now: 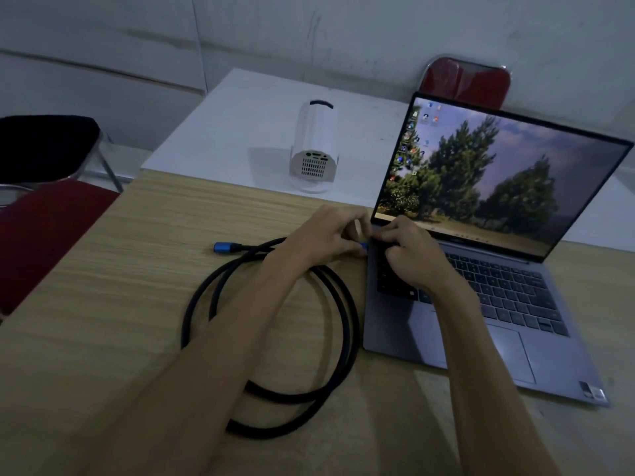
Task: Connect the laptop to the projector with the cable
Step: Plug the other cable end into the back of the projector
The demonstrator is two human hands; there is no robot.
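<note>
An open grey laptop [508,341] with a lit screen sits at the right of the wooden table [103,304]. A white cylindrical projector [314,146] lies beyond, its port end facing me. A black cable [340,338] lies coiled left of the laptop, and its free blue plug [223,248] rests on the table. My left hand [323,235] is shut on the other blue plug [362,246], which is at the laptop's left edge. My right hand [409,255] presses down on the laptop's back left corner, fingers curled.
A white table [240,132] carries the projector behind the wooden one. A red chair [467,84] stands behind the laptop. At the left are a red seat [44,235] and a black chair [44,146]. A wall closes off the back.
</note>
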